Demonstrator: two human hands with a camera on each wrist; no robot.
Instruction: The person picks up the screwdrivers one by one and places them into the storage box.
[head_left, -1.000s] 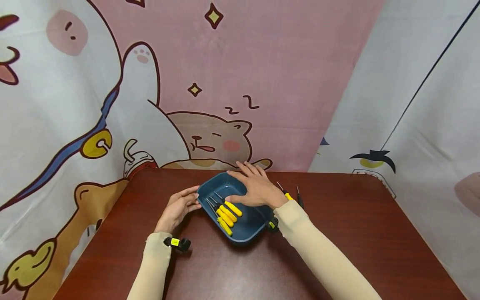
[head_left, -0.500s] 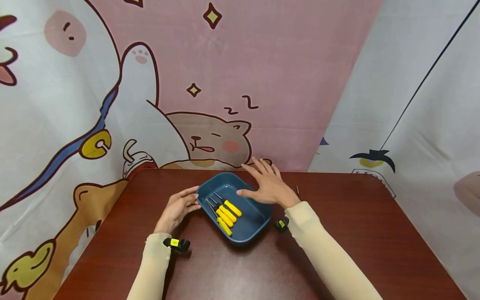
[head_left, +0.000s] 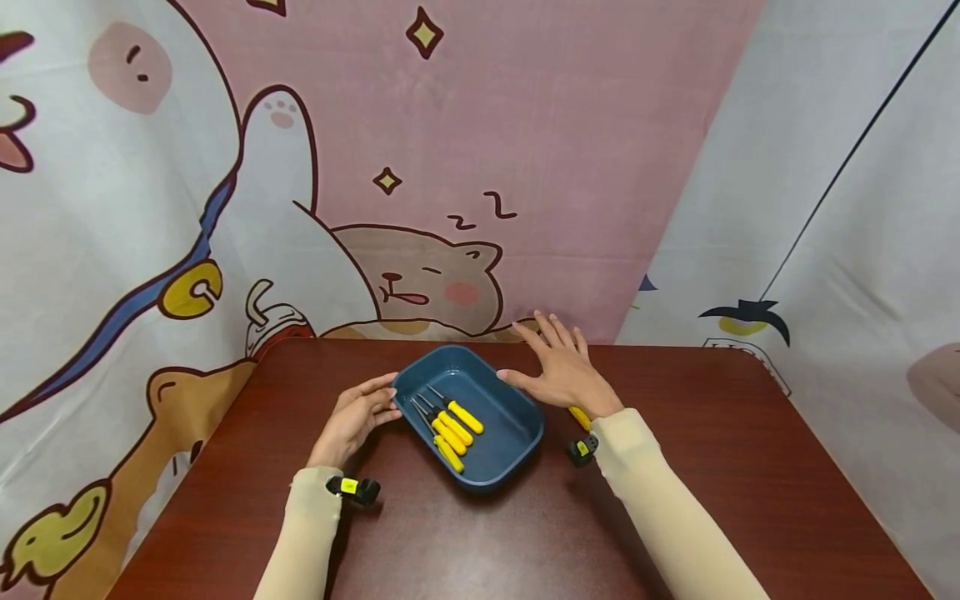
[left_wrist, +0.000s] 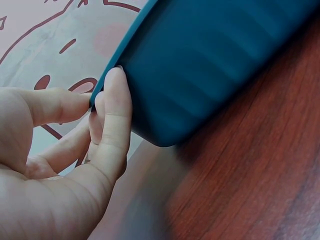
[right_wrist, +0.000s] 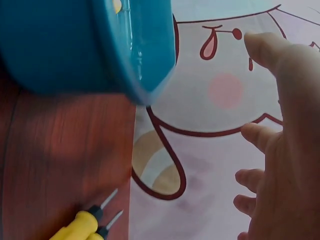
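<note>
A blue plastic tray [head_left: 501, 433] sits turned at an angle on the table, with several yellow-handled screwdrivers [head_left: 452, 435] lying side by side in its left half. My left hand [head_left: 351, 421] pinches the tray's rim at its left corner; the left wrist view shows thumb and fingers on either side of the rim. Just right of the tray, my right hand [head_left: 564, 377] hovers with spread fingers and holds nothing. Under its wrist, a yellow screwdriver handle [head_left: 580, 417] peeks out. The right wrist view shows two screwdrivers [right_wrist: 82, 225] on the table, partly cut off.
The reddish-brown wooden table [head_left: 720, 483] carries all of this. A cartoon-printed cloth [head_left: 585, 150] hangs right behind the table's far edge. A small black camera [head_left: 365, 491] sits on the left wrist and another [head_left: 582, 450] on the right.
My right hand has moved from over the tray to the right, over the screwdrivers lying beside it. My left hand and the tray have stayed in place.
</note>
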